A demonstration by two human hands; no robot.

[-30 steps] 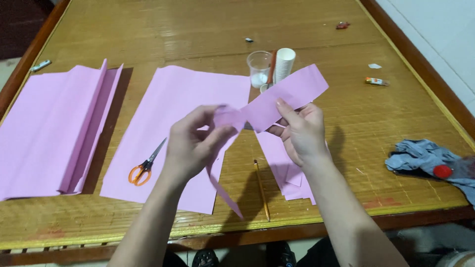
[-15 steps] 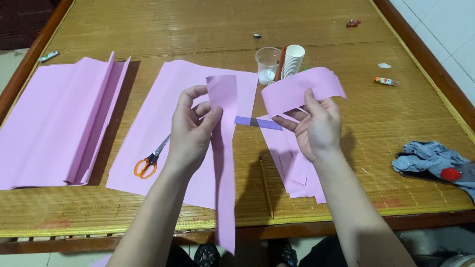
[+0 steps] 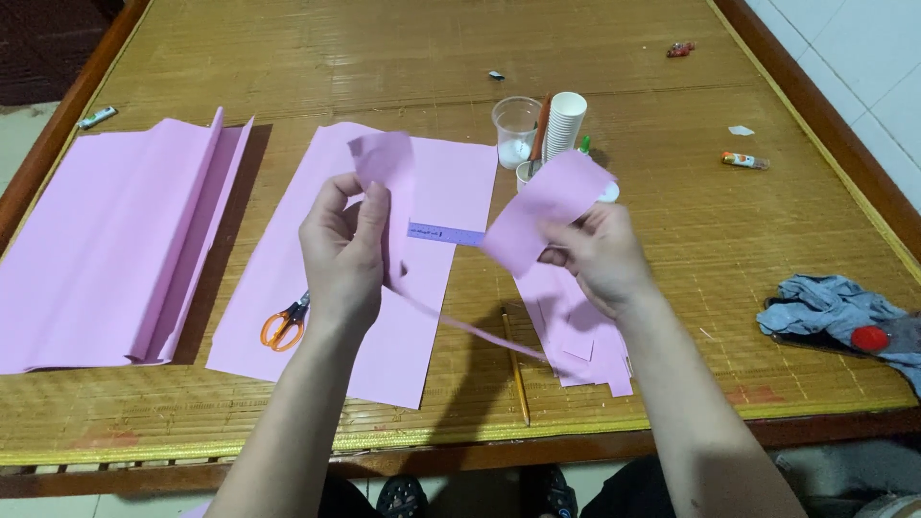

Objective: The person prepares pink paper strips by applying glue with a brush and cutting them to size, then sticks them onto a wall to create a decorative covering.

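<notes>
Hands up over the near middle of the bamboo mat (image 3: pixel 672 58). Left hand (image 3: pixel 343 251) pinched shut on a narrow pink paper strip (image 3: pixel 384 168), tail trailing down to the right. Right hand (image 3: pixel 597 254) clamped on a wider pink paper piece (image 3: pixel 547 206), well apart from the strip. Below, a large pink sheet (image 3: pixel 441 182) with orange-handled scissors (image 3: pixel 283 324) on its near left. Pencil (image 3: pixel 516 369) near the front edge, clear cup (image 3: pixel 516 129) and stacked white cups (image 3: pixel 566 120) farther back.
</notes>
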